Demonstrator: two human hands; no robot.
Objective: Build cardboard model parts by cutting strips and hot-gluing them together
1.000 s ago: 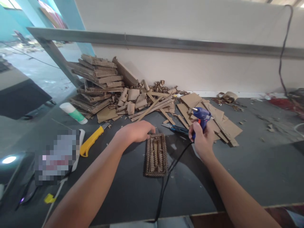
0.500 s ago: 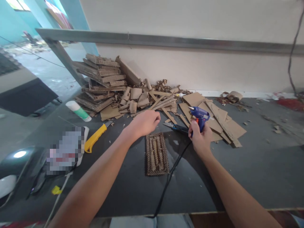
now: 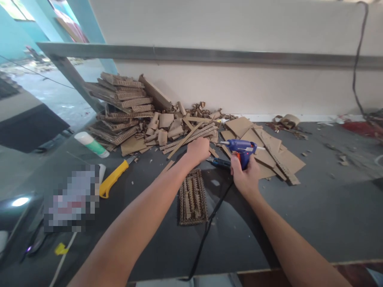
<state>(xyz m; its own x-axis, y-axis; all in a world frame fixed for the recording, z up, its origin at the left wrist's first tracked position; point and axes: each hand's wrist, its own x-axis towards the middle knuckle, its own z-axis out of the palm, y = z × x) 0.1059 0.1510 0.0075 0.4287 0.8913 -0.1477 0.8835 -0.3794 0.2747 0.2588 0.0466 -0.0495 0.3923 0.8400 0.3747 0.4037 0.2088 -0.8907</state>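
My right hand (image 3: 245,175) grips a blue hot glue gun (image 3: 243,148) by its handle. Its nozzle points left toward my left hand, and its black cord runs down to the table's front edge. My left hand (image 3: 198,152) is closed, back turned up, beside the loose cardboard strips (image 3: 191,136); whatever its fingers hold is hidden. Just below it lies a rectangular cardboard piece (image 3: 194,199) with corrugated strips set on edge inside a corrugated border. A dark-handled utility knife (image 3: 220,162) rests between my two hands.
Stacked cardboard panels (image 3: 122,101) and scraps (image 3: 167,125) line the wall. Flat cardboard sheets (image 3: 269,147) lie right. On the left are a yellow cutter (image 3: 115,178), a white-and-green bottle (image 3: 92,144), a blurred-out item (image 3: 73,199) and yellow tape (image 3: 61,249).
My left hand has moved right, closer to the glue gun's nozzle. The glue gun has shifted left and turned more level. The view has shifted slightly.
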